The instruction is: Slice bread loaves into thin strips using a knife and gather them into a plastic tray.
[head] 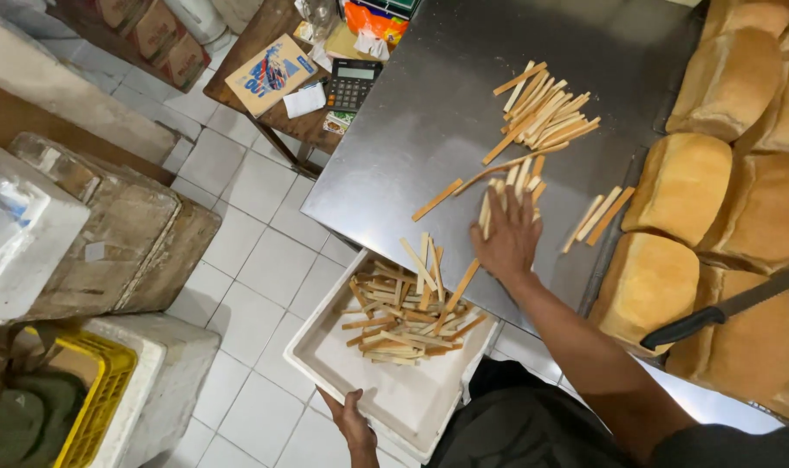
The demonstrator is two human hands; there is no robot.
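Bread-crust strips (542, 108) lie in a loose pile far across the steel table (412, 147), with more scattered toward the near edge and a few (596, 217) off to the right beside the loaves. A good heap of strips (399, 316) already sits in the white tray (394, 403), and several are caught mid-slide over the table's edge above it. Judging by that, roughly half the strips are in the tray, and the far pile and the small right-hand group are left on the table.

The right hand (505, 234) lies flat on the table, fingers together and stretched out over strips near the edge, clamped on nothing. The left hand (351, 420) holds the tray's near rim below the table edge, fingers curled under it.

Square loaves (681, 186) crowd the right side, and a long black-handled knife (724, 312) rests across them near the right arm. A calculator (353, 84) and papers sit on a wooden table far left; foam boxes (30, 234) and a yellow crate (95, 403) stand on the tiled floor.
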